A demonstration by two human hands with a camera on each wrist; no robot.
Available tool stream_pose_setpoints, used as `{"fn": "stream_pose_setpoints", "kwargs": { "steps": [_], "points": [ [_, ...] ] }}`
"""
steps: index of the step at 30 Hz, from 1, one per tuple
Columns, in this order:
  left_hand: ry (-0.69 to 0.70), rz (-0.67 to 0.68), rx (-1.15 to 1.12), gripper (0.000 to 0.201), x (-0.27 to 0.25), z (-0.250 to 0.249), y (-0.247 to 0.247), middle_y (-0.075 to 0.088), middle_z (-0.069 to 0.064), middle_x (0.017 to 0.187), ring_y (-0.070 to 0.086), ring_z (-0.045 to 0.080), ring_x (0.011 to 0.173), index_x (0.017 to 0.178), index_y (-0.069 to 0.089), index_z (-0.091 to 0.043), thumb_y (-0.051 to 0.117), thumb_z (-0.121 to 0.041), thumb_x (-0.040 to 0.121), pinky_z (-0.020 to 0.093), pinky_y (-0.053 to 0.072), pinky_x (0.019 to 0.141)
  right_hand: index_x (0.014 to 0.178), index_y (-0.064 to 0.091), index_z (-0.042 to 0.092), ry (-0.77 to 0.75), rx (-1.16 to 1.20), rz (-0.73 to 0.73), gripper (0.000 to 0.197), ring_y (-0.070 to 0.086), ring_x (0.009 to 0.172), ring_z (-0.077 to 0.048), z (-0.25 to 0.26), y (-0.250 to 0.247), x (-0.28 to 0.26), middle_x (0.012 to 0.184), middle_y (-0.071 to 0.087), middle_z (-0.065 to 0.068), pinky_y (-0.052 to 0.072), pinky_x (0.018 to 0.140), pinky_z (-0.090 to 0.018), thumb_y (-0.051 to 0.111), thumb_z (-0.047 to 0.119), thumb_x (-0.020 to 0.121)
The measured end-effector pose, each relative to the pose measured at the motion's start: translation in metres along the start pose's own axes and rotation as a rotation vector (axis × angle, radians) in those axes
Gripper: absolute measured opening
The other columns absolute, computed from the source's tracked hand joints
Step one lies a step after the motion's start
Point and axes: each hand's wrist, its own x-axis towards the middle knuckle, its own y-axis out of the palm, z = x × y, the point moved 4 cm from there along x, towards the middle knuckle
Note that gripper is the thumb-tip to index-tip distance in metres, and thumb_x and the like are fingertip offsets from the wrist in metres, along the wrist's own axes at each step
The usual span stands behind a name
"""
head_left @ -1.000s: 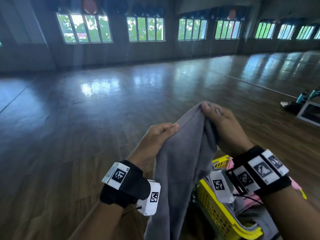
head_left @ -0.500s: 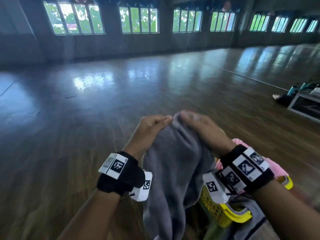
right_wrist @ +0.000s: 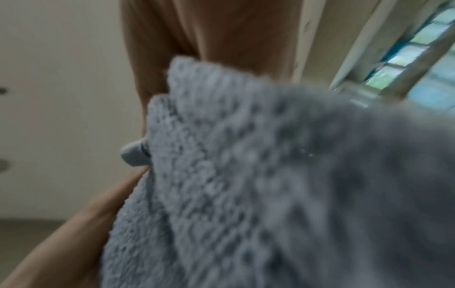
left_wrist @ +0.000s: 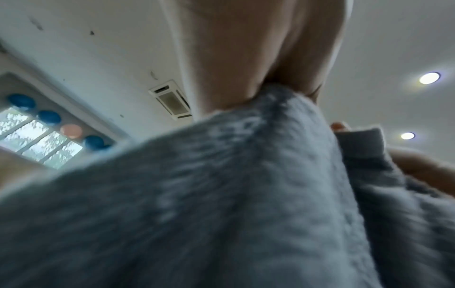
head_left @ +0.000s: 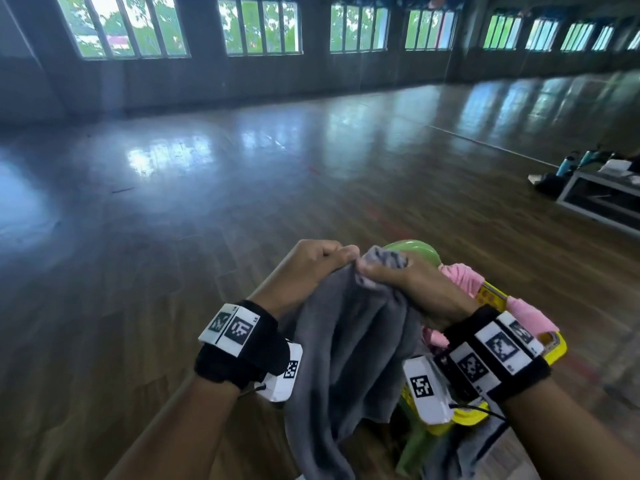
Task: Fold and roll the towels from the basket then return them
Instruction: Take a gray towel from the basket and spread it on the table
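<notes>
A grey towel (head_left: 346, 355) hangs in folds from both hands, held up over the floor. My left hand (head_left: 311, 268) pinches its top edge, fingers curled. My right hand (head_left: 408, 282) grips the bunched top right beside it, the two hands almost touching. Both wrist views are filled by the grey towel (left_wrist: 246, 194) (right_wrist: 270, 175), blurred, with fingers (left_wrist: 246, 58) (right_wrist: 209, 39) clamped on its edge. A yellow basket (head_left: 554, 348) sits low at the right behind my right wrist, with a pink towel (head_left: 464, 275) draped over its rim. The towel's lower end runs out of the picture.
Something green and rounded (head_left: 415, 251) shows just behind my hands, and a green plastic leg (head_left: 412, 452) under the basket. Wide wooden floor (head_left: 207, 237) stretches ahead and left. A low white frame with bottles and bags (head_left: 595, 192) stands far right. Windows line the far wall.
Both hands have dropped lower and come together at the towel's top edge. The right hand, which held its corner high, now sits level with the left. The view tilted downward.
</notes>
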Motion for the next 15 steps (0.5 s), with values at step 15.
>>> {"fn": "stream_pose_setpoints", "kwargs": {
  "steps": [15],
  "points": [
    [-0.023, 0.520, 0.009, 0.063, 0.062, 0.016, 0.209, 0.042, 0.005, 0.073, 0.036, 0.016, 0.070, 0.074, 0.050, 0.015, 0.060, -0.045, 0.087, 0.034, 0.030, 0.063, 0.055, 0.057, 0.020, 0.015, 0.105, -0.498, 0.036, 0.050, 0.060, -0.005, -0.049, -0.154, -0.147, 0.061, 0.054, 0.005, 0.044, 0.058, -0.019, 0.061, 0.008, 0.090]
  ]
}}
